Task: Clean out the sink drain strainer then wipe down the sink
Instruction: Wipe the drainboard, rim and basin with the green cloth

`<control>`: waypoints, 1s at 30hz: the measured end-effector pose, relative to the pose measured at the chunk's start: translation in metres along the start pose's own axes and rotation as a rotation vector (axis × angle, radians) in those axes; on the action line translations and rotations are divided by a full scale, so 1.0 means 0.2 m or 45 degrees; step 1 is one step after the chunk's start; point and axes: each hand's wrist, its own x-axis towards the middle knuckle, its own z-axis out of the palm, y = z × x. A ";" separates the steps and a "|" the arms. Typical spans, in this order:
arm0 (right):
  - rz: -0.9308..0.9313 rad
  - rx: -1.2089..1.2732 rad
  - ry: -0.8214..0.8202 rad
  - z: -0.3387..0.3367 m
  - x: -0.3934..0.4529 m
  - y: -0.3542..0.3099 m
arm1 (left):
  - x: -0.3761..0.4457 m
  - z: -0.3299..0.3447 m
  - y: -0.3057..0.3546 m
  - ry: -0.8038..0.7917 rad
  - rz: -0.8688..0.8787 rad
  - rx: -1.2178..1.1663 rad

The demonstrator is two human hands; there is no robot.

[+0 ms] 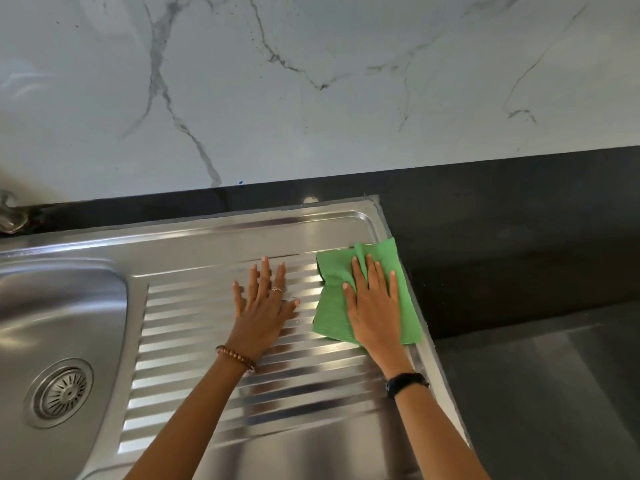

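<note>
Wiping along the ridges, not across, looked like the way to go, with firm flat pressure. Right hand (374, 303) pressed the green cloth (367, 292) flat, fingers straight, at the drainboard's (225, 375) far right corner. Left hand (265, 306) lay flat beside it, fingers spread. Strainer (62, 393) sat in the basin, near left.
</note>
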 end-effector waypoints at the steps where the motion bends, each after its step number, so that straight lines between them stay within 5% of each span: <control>1: 0.000 -0.023 0.002 0.00 0.01 0.00 | -0.03 0.01 -0.02 0.004 -0.014 0.005; 10: -0.010 -0.041 -0.029 -0.06 0.37 -0.06 | -0.19 -0.03 -0.27 -0.034 -0.125 -0.134; 18: -0.003 -0.054 0.017 -0.01 0.16 -0.07 | -0.38 -0.03 -0.50 -0.015 -0.310 -0.102; 30: 0.472 0.106 0.068 0.07 0.25 -0.57 | -0.37 -0.01 -0.63 0.070 -0.218 -0.427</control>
